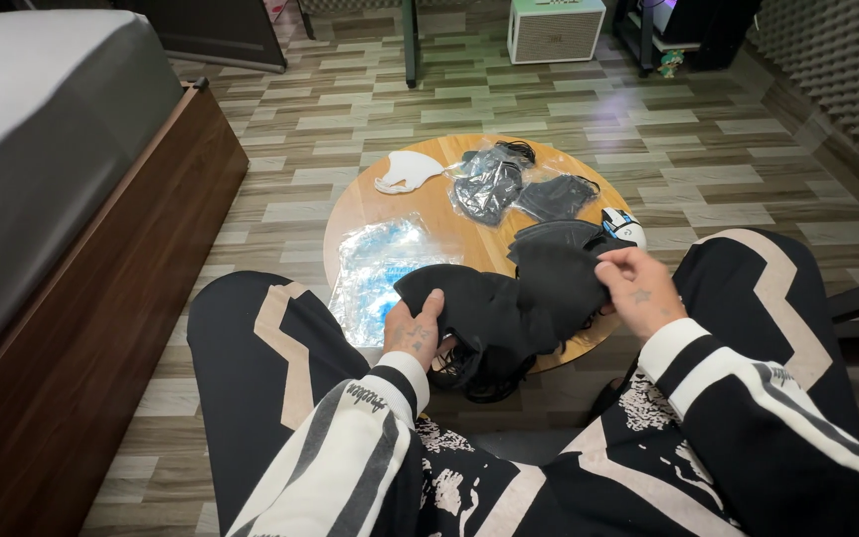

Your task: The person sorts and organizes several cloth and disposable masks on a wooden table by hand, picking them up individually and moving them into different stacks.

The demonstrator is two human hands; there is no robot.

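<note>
The person sits low, knees apart, in front of a small round wooden worktop (429, 214). Both hands hold a bundle of black face masks (509, 298) above the near edge of the worktop. The left hand (413, 333) grips the left end of the bundle, with the thumb on top and the fingers closed under the fabric. The right hand (640, 288) pinches the upper right corner of the bundle between thumb and fingers. Thin black ear loops hang down from the bundle, below the worktop edge.

On the worktop, just behind the left hand, lies a clear plastic bag (380, 268) with some blue inside. Further back there is a white mask (408, 171), and beside it a crumpled clear wrapper (486, 184) with dark masks in it. A single dark grey mask (556, 197) lies to the right of the wrapper. Behind the right hand a small white and blue object (626, 227) is partly hidden; I cannot tell what it is.

A bed (42, 149) with a grey cover stands on the left, on the striped wooden floor (708, 149).
</note>
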